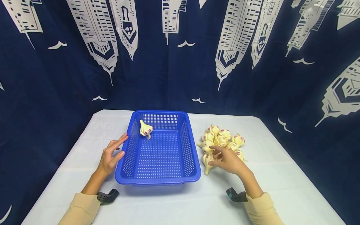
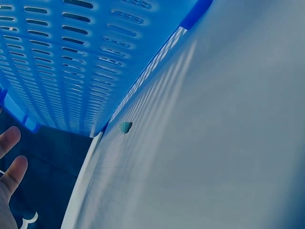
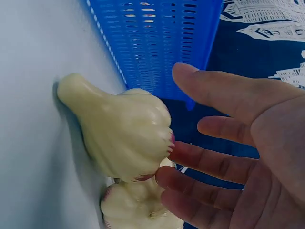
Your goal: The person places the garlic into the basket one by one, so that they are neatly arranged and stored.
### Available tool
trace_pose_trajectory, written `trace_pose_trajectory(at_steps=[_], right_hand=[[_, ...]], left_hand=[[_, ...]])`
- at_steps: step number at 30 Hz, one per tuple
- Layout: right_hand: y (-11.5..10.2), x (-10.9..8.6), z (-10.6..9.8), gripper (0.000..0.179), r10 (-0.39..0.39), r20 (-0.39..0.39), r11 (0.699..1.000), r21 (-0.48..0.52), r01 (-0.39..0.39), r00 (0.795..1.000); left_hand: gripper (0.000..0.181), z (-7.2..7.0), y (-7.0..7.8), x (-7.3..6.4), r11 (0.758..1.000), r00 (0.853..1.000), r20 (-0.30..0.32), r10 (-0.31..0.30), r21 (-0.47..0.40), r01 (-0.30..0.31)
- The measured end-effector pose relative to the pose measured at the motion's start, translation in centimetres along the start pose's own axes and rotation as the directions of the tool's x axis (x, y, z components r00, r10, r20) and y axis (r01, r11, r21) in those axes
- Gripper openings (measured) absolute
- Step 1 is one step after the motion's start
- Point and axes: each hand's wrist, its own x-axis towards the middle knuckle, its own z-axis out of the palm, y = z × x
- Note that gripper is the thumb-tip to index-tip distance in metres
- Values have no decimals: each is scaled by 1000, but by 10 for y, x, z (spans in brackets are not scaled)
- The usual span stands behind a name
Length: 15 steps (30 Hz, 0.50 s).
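Note:
A blue plastic basket (image 1: 158,181) stands on the table with one garlic bulb (image 1: 146,129) in its far left corner. My left hand (image 1: 110,156) is at the basket's left rim, fingers extended and thumb apart. My right hand (image 1: 227,160) hovers over the near side of a garlic pile (image 1: 221,141), its fingers loosely bent and spread. Closest to it is a garlic bulb (image 3: 119,129) lying with its stem toward me; in the right wrist view the fingertips overlap that bulb's root end, and nothing is gripped.
The white-covered table (image 1: 174,206) ends at a navy curtain (image 1: 168,78) with a white city print. The pile sits just right of the basket's right wall. In the left wrist view a small green spot (image 2: 126,127) shows beside the basket.

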Motion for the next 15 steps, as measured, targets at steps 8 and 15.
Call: trace_pose_trajectory(at_steps=[8,15], right_hand=[[1,-2,8,56,-61,62,995,-73,66,996],[1,-4,13,59,-94,57,986,-130,101,994]], left_hand=[[52,-1,22,8,1000,1000,-10,14,-9,-14],[52,-1,21,8,1000,1000,-3,7,-8,-7]])
